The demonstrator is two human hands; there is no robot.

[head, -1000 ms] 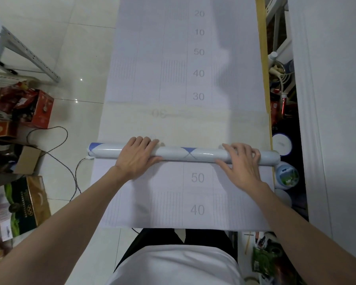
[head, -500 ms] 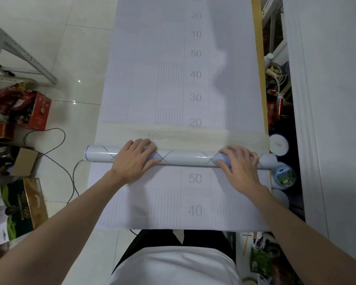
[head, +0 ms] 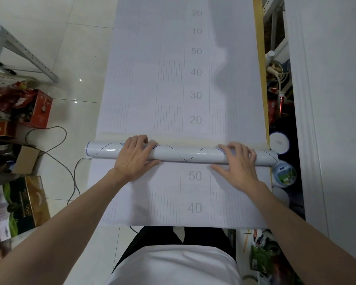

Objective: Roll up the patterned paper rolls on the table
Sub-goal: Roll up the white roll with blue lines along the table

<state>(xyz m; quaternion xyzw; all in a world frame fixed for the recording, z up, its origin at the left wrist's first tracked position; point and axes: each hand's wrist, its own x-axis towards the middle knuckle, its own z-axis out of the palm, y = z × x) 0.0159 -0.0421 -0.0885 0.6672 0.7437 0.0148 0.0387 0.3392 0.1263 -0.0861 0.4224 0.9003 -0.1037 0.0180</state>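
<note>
A long white paper roll (head: 185,154) with a thin dark diamond pattern lies crosswise on the table. It sits on unrolled paper sheets (head: 183,83) whose backing is printed with grey numbers and ruled lines. My left hand (head: 135,157) rests palm-down on the roll's left part, fingers curled over its far side. My right hand (head: 237,161) presses on the right part in the same way, thumb on the flat sheet in front. A narrow strip of bare wooden table top (head: 183,139) shows just behind the roll.
Cardboard boxes (head: 21,204) and red packages (head: 29,108) crowd the floor at left, with a dark cable (head: 56,161) trailing across the tiles. Round tubs (head: 284,173) and clutter fill the gap at right beside a white wall (head: 327,99). A metal bracket (head: 25,56) stands far left.
Both hands have rolled the roll away from me; the bare table strip behind it has shrunk and the pattern on the roll has turned.
</note>
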